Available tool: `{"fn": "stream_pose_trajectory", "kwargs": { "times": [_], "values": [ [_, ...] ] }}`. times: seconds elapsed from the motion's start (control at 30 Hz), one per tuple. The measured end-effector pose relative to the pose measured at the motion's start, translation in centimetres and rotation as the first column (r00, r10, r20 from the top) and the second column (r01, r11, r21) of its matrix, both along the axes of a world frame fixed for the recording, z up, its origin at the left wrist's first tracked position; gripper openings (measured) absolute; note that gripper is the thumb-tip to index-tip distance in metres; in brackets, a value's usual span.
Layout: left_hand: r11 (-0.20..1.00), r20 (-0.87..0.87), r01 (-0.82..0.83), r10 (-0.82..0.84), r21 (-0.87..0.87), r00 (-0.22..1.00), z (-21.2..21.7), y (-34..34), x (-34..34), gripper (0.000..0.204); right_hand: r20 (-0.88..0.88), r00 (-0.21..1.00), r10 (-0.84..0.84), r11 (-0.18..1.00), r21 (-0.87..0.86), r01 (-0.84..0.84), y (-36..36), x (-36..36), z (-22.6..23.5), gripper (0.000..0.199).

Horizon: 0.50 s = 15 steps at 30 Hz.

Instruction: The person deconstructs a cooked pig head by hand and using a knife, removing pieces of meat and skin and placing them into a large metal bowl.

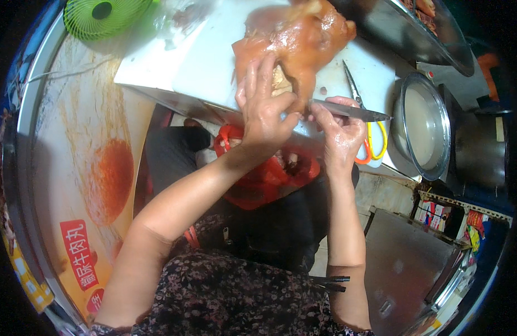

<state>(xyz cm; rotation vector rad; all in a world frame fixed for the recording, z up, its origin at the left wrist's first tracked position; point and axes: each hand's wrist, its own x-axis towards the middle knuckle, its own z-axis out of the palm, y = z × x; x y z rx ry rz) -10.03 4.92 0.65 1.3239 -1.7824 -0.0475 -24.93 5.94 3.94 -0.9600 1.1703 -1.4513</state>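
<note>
A large piece of glossy brown meat is laid on a white board; the meat is touched by the left hand, partly open, with longer fingers extended over the surface and thumb bent; whether an edge is pinched there cannot be told; a knife is held in the right hand, fingers curled, blade directed rightward; scissors with orange and yellow handles are noted just beside that hand; a metal basin of cloudy liquid is situated farther right; a red bag is seen below the hands.
</note>
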Motion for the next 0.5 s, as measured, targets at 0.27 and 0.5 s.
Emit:
{"fn": "stream_pose_trajectory", "kwargs": {
  "times": [0.27, 0.5],
  "values": [
    [1.0, 0.007, -0.03, 0.03, -0.007, 1.0, 0.1, -0.03, -0.15, 0.019, -0.206, 0.978, -0.034, 0.999, 0.026, 0.04, -0.48, 0.83, -0.17, 0.018],
    [0.999, 0.003, -0.027, 0.027, 0.021, 1.0, 0.21, 0.13, -0.24, 0.018, -0.198, 0.979, -0.048, 0.999, -0.004, 0.048, -0.25, 0.61, -0.33, 0.018]
  ]
}}
